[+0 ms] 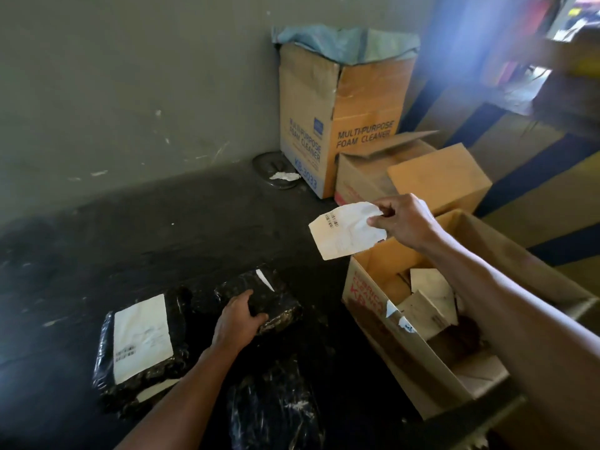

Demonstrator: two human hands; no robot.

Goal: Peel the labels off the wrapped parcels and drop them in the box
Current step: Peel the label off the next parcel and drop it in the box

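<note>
While the fingers point(384, 212) of the right hand point(406, 222) pinch one edge of a crumpled white paper label point(344, 230) with a printed barcode, the sheet hangs free in the air just above the far left corner of an open brown cardboard box point(373, 306). Inside that box lie several pale peeled sheets point(428, 300). Lower left, the left hand point(238, 316) holds a small black plastic-wrapped parcel point(279, 300) on the dark surface point(162, 228), its fingers curled over the near edge; a white scrap shows on the parcel's top. Just beside it to the left lies a second black wrapped parcel point(180, 323) with a large white label point(143, 336) across its top. A third dark wrapped bundle point(276, 414) lies nearest the camera. Against the grey wall stands a tall cardboard carton point(341, 118) printed "MULTI-PURPOSE FOAM CLEANER", lined with a blue bag point(344, 40), and two smaller brown boxes point(441, 177) sit beside it.
</note>
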